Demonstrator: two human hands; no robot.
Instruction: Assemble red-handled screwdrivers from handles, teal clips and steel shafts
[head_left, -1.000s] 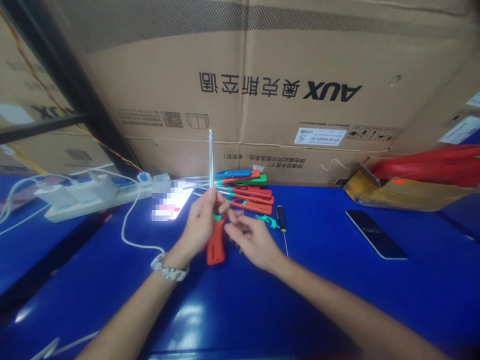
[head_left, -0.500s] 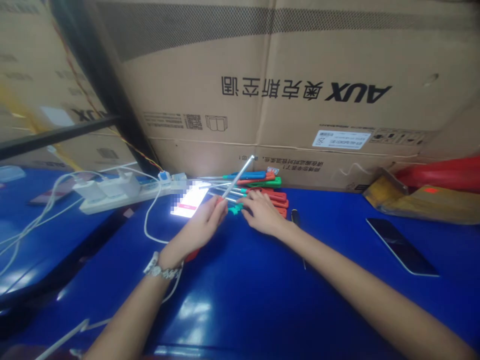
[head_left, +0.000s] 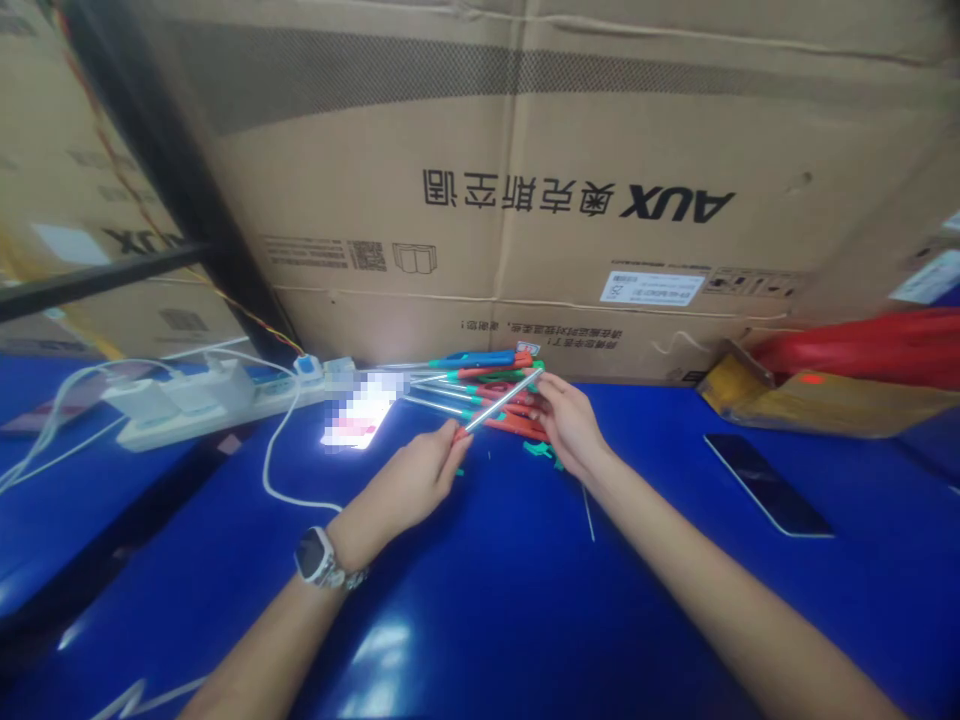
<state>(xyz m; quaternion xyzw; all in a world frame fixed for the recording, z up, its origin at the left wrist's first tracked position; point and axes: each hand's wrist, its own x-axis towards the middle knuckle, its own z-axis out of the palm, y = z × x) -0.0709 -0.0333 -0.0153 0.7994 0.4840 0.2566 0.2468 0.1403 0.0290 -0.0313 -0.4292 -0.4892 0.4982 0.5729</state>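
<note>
My left hand is closed round the red end of a tool with a shiny metal rod, which slants up to the right. At the rod's far tip, my right hand has its fingers pinched together. Some green shows at that tip; whether it is a piece in my fingers or a handle behind them, I cannot tell. Behind the rod lies a pile of similar tools with metal rods and red, green and blue handles. Small green plastic pieces lie below my right fingers.
A lit phone lies left of the pile, near a white power strip with plugs and cables. A dark phone and an open box are at right. A large carton stands behind. A thin rod lies under my right forearm.
My right hand has lifted from beside the pile to the rod's tip. The rod in my left hand has tipped lower toward the right. The view has shifted slightly.
</note>
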